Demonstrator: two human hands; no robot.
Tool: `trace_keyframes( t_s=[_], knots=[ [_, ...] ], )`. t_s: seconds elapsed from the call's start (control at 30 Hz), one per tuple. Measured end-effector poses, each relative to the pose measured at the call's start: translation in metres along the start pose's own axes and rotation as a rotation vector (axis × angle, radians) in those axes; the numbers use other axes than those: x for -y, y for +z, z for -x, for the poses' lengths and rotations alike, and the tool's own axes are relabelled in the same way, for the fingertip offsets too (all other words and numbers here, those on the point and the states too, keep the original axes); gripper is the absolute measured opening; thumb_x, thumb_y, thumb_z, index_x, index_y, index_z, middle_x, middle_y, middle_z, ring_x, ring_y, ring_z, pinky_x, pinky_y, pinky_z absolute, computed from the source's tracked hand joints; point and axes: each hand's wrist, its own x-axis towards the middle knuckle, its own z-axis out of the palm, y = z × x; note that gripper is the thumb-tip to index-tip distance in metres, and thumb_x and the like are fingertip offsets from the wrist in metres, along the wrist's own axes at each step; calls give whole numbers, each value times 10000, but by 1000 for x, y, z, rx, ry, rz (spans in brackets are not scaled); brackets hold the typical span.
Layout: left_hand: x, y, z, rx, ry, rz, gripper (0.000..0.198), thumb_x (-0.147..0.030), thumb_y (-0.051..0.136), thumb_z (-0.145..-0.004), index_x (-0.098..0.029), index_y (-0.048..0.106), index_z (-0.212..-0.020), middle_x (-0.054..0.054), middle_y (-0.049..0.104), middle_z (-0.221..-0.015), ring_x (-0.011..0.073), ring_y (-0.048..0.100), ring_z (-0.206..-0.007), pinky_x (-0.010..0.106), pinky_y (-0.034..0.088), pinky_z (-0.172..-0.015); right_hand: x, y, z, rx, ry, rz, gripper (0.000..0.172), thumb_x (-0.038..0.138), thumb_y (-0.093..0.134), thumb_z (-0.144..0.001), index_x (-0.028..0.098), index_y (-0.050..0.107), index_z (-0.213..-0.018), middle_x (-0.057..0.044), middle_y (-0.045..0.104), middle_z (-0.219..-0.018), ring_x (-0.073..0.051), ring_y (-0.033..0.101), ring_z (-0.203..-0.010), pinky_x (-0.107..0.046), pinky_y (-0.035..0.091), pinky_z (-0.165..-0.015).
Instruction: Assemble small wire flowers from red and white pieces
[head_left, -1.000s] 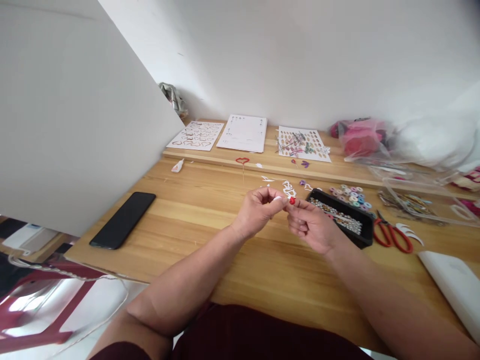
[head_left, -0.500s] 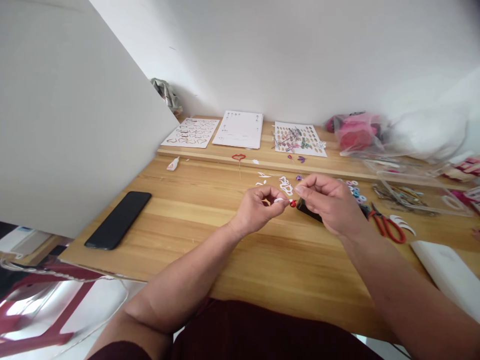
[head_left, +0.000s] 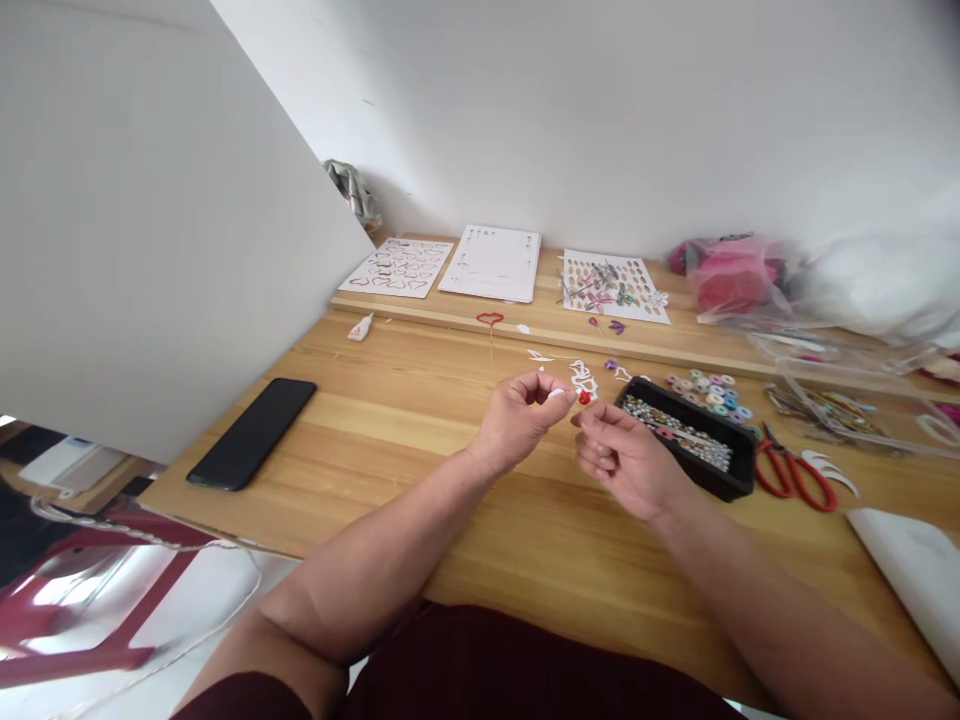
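Closest in: maroon top (head_left: pixel 487 665) at table edge, both forearms reaching out over wooden tabletop (head_left: pixel 390 430). White flat object (head_left: pixel 904 570) at right edge.

Left hand (head_left: pixel 517 425): thumb and forefinger pinched together on small red piece (head_left: pixel 584 398), which pokes out at the fingertips; white bit (head_left: pixel 555 393) in the same pinch. Red piece is above the tabletop, between the two hands. Right hand (head_left: pixel 626 455): just beside it, thumb and forefinger nearly meeting, other fingers curled; too small to tell if a thin strand is gripped.

Black phone (head_left: pixel 251 433) well off to the left. Right of right hand: black tray (head_left: pixel 741 485) with silvery beads (head_left: pixel 675 430), then red-handled tool (head_left: pixel 795 475), white curved pieces (head_left: pixel 832 470) next to it. Past the hands: white cutouts (head_left: pixel 583 378), purple piece (head_left: pixel 611 364); pastel rings (head_left: pixel 709 388) behind tray, clear plastic box (head_left: pixel 862 405) to the right.

Farther: small white bottle (head_left: pixel 361 327) left, red outline shape (head_left: pixel 490 318) at ledge edge, thin stem pointing nearward. On the ledge, left to right: patterned sheet (head_left: pixel 397 266), white sheets (head_left: pixel 491 265), oval-printed sheet (head_left: pixel 615 285), pink bundle (head_left: pixel 731 280) in clear plastic. Pale wall (head_left: pixel 562 120) behind.
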Motion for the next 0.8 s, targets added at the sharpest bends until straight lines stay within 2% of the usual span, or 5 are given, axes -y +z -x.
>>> trace_keyframes(
  t_s=[0.23,0.47,0.67,0.73,0.8],
  knots=[
    [1,2,2,0,-52,32,326,-425,767,-709,-141,609,-735,-36,548,-631,42,393,-505,209,318,-487,-13,4,2,-112,-303,225,221,344,755,-800,211,588,-744,81,411,-503,-64,320,-431,-231,243,-442],
    [1,1,1,-48,8,-64,263,-373,737,-738,-136,624,-738,-21,575,-650,58,446,-563,219,375,-563,-14,7,18,-171,-637,827,157,270,635,-912,196,613,-775,49,437,-592,-92,356,-536,-263,297,-512],
    [-1,1,4,38,56,-186,222,-339,717,-759,-134,634,-742,3,621,-707,72,479,-613,224,369,-588,25,13,24,-269,-876,1085,72,218,669,-861,195,657,-793,67,363,-548,-88,321,-510,-263,280,-504],
    [-2,0,5,104,57,-169,235,-350,717,-769,-134,631,-737,-7,600,-685,62,446,-585,222,354,-570,42,7,16,-267,-861,1108,78,237,674,-857,196,679,-791,64,374,-538,-88,323,-507,-263,282,-506],
    [-2,0,6,162,51,-139,251,-367,724,-772,-136,631,-741,-22,565,-647,51,409,-553,219,335,-547,54,-1,5,-194,-742,1039,101,281,691,-846,197,695,-789,52,428,-543,-91,329,-512,-264,280,-499]
  ],
)
